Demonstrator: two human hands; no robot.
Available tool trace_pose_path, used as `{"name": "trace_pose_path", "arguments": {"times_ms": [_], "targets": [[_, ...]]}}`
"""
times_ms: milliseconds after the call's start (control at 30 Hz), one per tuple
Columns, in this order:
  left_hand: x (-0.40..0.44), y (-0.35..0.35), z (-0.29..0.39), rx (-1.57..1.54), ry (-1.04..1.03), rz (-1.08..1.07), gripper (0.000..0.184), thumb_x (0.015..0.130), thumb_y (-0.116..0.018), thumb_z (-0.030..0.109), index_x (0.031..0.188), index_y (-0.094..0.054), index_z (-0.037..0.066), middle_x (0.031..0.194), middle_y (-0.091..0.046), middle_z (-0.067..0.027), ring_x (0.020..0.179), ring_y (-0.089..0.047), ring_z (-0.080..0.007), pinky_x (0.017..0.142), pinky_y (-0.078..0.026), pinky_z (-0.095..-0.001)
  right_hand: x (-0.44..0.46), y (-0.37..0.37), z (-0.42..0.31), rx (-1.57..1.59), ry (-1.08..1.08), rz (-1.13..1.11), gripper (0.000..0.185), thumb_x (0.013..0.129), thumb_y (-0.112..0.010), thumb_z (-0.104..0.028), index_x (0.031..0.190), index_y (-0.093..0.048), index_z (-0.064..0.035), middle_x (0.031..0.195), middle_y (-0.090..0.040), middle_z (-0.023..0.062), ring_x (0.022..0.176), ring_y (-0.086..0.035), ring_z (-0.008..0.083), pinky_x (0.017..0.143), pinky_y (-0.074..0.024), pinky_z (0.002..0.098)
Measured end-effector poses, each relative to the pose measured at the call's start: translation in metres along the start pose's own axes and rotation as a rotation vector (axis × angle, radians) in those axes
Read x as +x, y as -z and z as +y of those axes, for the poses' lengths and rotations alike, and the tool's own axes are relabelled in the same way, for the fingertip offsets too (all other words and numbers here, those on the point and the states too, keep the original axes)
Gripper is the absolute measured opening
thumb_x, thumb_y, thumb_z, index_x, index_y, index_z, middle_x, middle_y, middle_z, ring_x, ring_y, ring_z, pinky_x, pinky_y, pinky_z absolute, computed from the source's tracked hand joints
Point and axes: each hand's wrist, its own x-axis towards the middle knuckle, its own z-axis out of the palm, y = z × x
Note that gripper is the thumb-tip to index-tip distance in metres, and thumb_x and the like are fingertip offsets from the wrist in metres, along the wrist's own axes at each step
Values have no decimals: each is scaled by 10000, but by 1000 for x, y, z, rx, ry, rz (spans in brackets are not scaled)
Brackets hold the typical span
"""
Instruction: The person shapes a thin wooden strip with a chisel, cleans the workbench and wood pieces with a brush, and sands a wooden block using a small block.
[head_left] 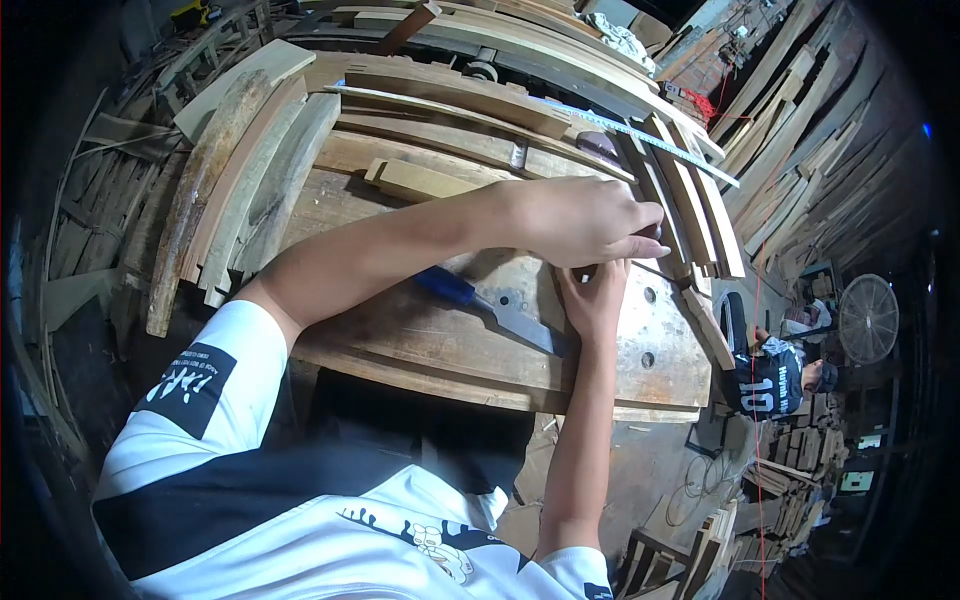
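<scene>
My left hand [575, 218] reaches across the wooden workbench [400, 340] with its fingers curled and thumb pressed in. A small dark thing shows between them, too hidden to name. Directly below it, touching or nearly so, is my right hand [597, 300], its thumb and fingers bent round something the left hand mostly covers. Beside my right wrist lies a chisel with a blue handle [445, 285], its flat metal blade [530, 328] pointing toward the wrist. A short wooden block [420, 180] rests behind my left forearm.
A white-and-blue measuring tape [650, 140] stretches over boards at the back right. Long planks [270, 170] lean at the bench's left. Stacked timber [800, 120] fills the right side. Further off are a person in a dark shirt [770, 385] and a round fan [868, 317].
</scene>
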Motion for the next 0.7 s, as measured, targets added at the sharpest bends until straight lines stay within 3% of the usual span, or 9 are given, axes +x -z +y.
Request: {"name": "trace_pose_path", "arguments": {"times_ms": [167,267,500,700], "targets": [[-9,0,-6,270,76,-84,465,1052,-446,405,1085,-566,-43,881,-662,-246,889,-676,-438,772,-545,-510,1,-2,-2,21,-5,18,415,767,-798,-204,1057,-621,34,982,-598,216,989,-507,422,929,-418,504],[-7,3,3,210,171,-151,468,1051,-454,404,1080,-569,-49,874,-658,-239,893,-676,-434,776,-546,-504,2,3,-6,9,-46,-39,411,772,-795,-204,1067,-635,33,1032,-633,227,1050,-529,429,951,-418,499],[1,-9,2,-105,-24,3,531,1060,-415,452,1051,-552,-61,826,-628,-222,815,-671,-386,751,-531,-456,0,-1,1,187,-131,-77,437,763,-794,-183,1102,-645,50,1116,-658,254,1124,-566,430,993,-421,473],[2,0,-3,-334,21,-56,561,1068,-367,492,1023,-539,-40,768,-586,-208,722,-607,-355,711,-488,-443,2,3,-7,-1,8,22,457,771,-787,-154,1155,-621,31,1151,-632,231,1131,-533,427,980,-423,477]]}}
